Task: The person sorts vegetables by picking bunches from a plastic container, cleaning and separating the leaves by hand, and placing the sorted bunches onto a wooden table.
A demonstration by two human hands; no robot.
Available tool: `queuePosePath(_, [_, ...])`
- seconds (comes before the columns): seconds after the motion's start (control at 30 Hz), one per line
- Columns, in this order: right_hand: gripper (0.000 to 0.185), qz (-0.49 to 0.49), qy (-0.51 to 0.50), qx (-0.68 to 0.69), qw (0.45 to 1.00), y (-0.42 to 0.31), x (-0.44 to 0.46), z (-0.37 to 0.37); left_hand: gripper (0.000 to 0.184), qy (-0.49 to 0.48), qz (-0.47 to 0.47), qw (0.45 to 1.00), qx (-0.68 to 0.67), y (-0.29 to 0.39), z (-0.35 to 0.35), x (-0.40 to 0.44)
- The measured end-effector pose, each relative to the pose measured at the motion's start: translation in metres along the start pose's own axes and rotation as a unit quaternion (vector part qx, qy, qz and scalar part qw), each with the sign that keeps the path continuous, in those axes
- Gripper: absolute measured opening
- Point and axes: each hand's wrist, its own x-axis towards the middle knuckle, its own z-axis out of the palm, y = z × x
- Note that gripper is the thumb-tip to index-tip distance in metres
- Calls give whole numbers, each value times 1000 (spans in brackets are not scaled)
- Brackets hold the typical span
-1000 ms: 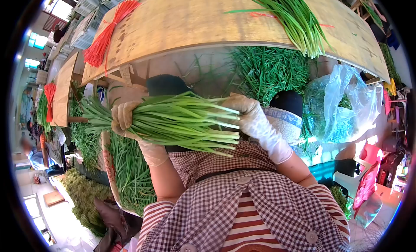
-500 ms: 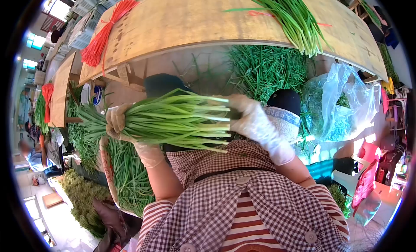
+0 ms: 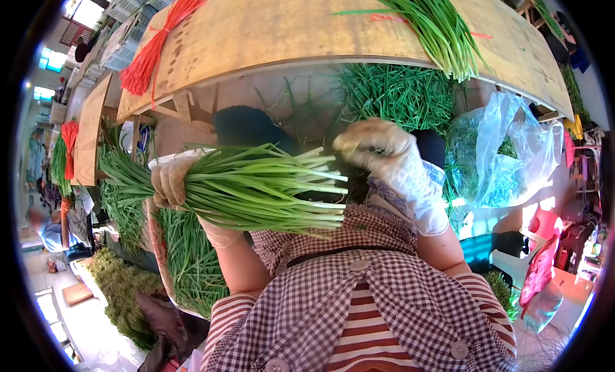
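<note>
My left hand (image 3: 169, 182), in a pale, stained glove, is closed around a bunch of garlic chives (image 3: 256, 183) held level in front of my apron. The leafy tips stick out on the left, and the whitish stem ends point right, somewhat uneven. Beyond those ends, apart from them, is my gloved right hand (image 3: 387, 151). Its fingers are bent but stand off from the thumb, slightly blurred, and I see nothing between them. A second bunch of chives (image 3: 435, 32) lies on the wooden table (image 3: 275, 26), with a red tie (image 3: 387, 18) under it.
Red ties (image 3: 160, 42) lie bundled on the table's left. Loose greens (image 3: 400, 97) are heaped beneath it, beside a clear plastic bag (image 3: 512, 154). A container of chives (image 3: 192, 263) stands at my left. Another person (image 3: 54, 231) is at far left.
My right hand has come away from the stem ends, up and to the right. The bunch in my left hand has dipped slightly at its stem end, and its stems look more spread.
</note>
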Motion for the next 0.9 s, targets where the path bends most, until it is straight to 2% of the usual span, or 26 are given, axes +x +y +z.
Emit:
queuePosePath(0.03, [24,-59,-54,39,996,-5,3,1,29,5,6,1000,2,0,-2,-1])
queuePosePath(0.1, [24,-87,-57,-97,990,-13,7,18,28,19,28,999,5,3,-6,-2])
queuePosePath(0.13, [23,-93,-60,-122,986,-11,7,26,27,26,38,999,9,6,-8,-2])
queuePosePath(0.17, [23,-76,-75,-123,987,-16,8,28,26,33,46,998,16,11,-10,-2])
queuePosePath(0.23, [24,-93,-18,-34,995,-8,8,39,25,42,53,997,25,14,-12,-2])
queuePosePath(0.33, [25,60,-36,182,981,0,3,51,23,58,62,996,36,11,-14,-7])
queuePosePath(0.43, [25,344,-51,246,905,-10,0,47,21,71,65,993,65,13,-19,-8])
queuePosePath(0.5, [26,201,-28,158,966,-7,1,47,24,57,41,994,79,22,-25,-6])
queuePosePath(0.53, [26,84,-27,74,993,-5,7,43,24,56,36,994,91,25,-26,-5])
queuePosePath(0.57, [27,-35,-26,-12,999,-4,11,41,25,57,31,992,104,26,-27,-4])
queuePosePath(0.6, [26,-80,18,-40,996,4,12,48,27,80,38,993,84,24,-26,-5])
queuePosePath(0.7, [24,-148,39,-213,965,14,13,49,29,116,42,990,68,17,-30,-7])
queuePosePath(0.73, [26,-174,-27,-260,949,14,13,46,29,128,24,991,40,15,-34,-8])
queuePosePath(0.87, [31,-223,45,-305,925,12,18,45,22,180,3,982,55,13,-39,-12])
queuePosePath(0.9, [31,-224,68,-279,931,10,20,43,22,189,10,979,75,16,-40,-11])
